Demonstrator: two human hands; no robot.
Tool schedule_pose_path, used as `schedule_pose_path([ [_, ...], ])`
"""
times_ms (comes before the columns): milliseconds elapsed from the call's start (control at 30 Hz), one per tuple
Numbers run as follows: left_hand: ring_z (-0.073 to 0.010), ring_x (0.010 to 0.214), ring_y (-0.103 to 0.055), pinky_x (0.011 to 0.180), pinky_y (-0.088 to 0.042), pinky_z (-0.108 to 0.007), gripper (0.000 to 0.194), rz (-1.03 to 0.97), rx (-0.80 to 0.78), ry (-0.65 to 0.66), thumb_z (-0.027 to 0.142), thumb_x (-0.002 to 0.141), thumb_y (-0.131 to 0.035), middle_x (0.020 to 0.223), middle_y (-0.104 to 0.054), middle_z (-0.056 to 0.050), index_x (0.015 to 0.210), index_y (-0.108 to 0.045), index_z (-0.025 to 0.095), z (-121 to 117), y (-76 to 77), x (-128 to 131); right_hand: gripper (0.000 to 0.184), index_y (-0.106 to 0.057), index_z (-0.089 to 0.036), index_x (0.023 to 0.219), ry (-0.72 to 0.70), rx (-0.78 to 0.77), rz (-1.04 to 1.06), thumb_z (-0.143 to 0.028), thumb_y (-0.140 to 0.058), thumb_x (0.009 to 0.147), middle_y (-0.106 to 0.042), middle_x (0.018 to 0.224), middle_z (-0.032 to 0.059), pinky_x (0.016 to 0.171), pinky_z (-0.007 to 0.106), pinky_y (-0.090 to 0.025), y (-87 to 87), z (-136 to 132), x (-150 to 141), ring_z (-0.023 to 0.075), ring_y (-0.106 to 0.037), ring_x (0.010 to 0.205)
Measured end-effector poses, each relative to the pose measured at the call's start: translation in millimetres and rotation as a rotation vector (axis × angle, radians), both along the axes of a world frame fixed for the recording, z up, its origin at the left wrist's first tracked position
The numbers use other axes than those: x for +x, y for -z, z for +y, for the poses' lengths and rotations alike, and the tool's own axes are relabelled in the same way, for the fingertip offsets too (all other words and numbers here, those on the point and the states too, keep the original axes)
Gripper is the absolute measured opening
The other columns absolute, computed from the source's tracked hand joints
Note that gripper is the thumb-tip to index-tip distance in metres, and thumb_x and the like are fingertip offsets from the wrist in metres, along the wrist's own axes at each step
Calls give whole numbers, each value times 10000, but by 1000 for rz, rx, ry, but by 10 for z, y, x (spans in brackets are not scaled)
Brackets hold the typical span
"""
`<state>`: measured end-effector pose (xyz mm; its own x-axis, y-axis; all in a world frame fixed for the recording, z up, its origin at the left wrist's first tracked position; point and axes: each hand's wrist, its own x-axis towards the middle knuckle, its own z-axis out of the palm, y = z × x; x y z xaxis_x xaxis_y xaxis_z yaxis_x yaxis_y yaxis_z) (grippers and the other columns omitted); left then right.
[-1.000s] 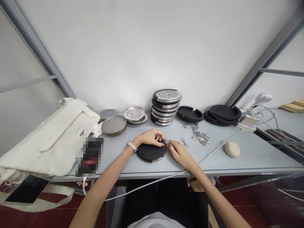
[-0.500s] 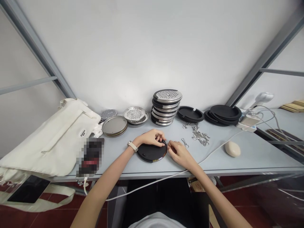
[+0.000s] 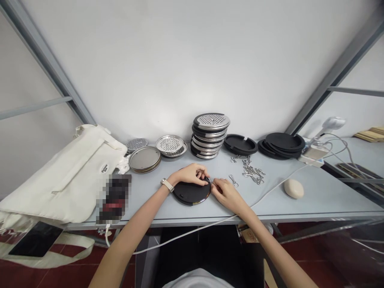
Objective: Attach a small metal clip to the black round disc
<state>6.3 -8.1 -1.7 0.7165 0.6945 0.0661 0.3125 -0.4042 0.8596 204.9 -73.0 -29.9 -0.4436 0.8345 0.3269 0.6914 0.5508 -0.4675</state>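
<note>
A black round disc (image 3: 190, 195) lies flat near the front of the table, with a shiny strip along its lower right rim. My left hand (image 3: 192, 173), with a watch on its wrist, rests across the top of it, thumb and fingers closed at the right edge. Against that same edge, my right hand (image 3: 225, 193) has its fingertips pinched together. A small metal glint shows between the two hands, but what the right fingers hold is hidden. Just right of that hand lies a metal spring clip (image 3: 233, 181), apart from a loose pile of clips (image 3: 253, 174).
Behind stand a stack of perforated metal discs in black rings (image 3: 211, 121), black trays (image 3: 240, 145) and black discs (image 3: 285, 142). Plain metal discs (image 3: 144, 158) and perforated plates (image 3: 169, 144) sit left. A white bag (image 3: 66, 172), cable (image 3: 270, 192) and beige rounded object (image 3: 294, 188) lie around.
Almost nothing differs. My right fingertips have shifted very slightly at the rim of the disc, while my left hand stays in place.
</note>
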Motion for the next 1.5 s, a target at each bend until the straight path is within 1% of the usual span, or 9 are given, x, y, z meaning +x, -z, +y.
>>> schedule_pose_path([
  [300,-74,616,-458,584,-376,-198,182,7,30,12,234,679,-716,704,-556,18,792,-631,119,-9,-6,0,329,-430,-210,660,-47,3,-33,-243,-340,975,-562,656,29,692,311,-379,42,25,11,191,-522,665],
  [533,-67,633,-462,572,-360,-184,341,-12,76,46,166,686,-683,798,-588,11,1023,-634,150,-14,-28,3,354,-467,-206,708,-62,-23,-31,-274,-287,1005,-603,710,45,741,330,-391,58,53,5,198,-540,691],
  [700,-57,598,-451,551,-358,-190,218,-26,74,44,187,683,-691,835,-612,-8,885,-644,120,-3,-25,1,407,-484,-202,679,-69,-79,-24,-297,-265,1008,-626,713,49,766,326,-384,21,82,-29,193,-555,693],
  [1033,-54,582,-445,555,-372,-195,208,-28,59,5,231,662,-729,802,-600,-8,811,-653,106,12,16,9,439,-384,-204,583,-27,-197,-11,-332,-234,975,-576,607,23,714,298,-361,-73,91,-45,160,-494,593],
  [1133,-54,580,-451,555,-377,-196,207,-40,37,4,229,654,-734,800,-597,-7,798,-656,104,12,10,13,372,-385,-201,574,-32,-278,-19,-287,-280,920,-548,593,15,654,282,-351,-114,149,-6,159,-478,592],
  [1200,-58,579,-457,556,-379,-199,214,-38,39,5,241,654,-737,772,-585,0,798,-660,103,14,7,12,341,-402,-197,570,-77,-399,-22,-281,-311,887,-517,569,-5,603,264,-339,-147,219,33,147,-456,564],
  [1300,-61,579,-455,553,-377,-200,219,-31,51,2,246,653,-741,752,-568,6,804,-668,105,18,15,9,305,-472,-186,590,-171,-501,15,-255,-338,855,-545,611,-11,622,253,-358,-171,309,73,141,-485,598],
  [1400,-59,579,-451,545,-370,-198,199,-40,56,-4,235,659,-734,759,-557,7,797,-666,109,19,30,6,269,-471,-188,608,-141,-452,37,-255,-357,842,-512,590,-23,600,248,-347,-144,309,62,136,-470,581],
  [1500,-59,587,-456,545,-370,-197,178,-37,55,5,230,671,-723,783,-564,0,793,-667,113,13,33,4,205,-435,-204,668,-28,-282,124,-272,-378,852,-477,590,-37,571,240,-324,-94,235,34,133,-445,569],
])
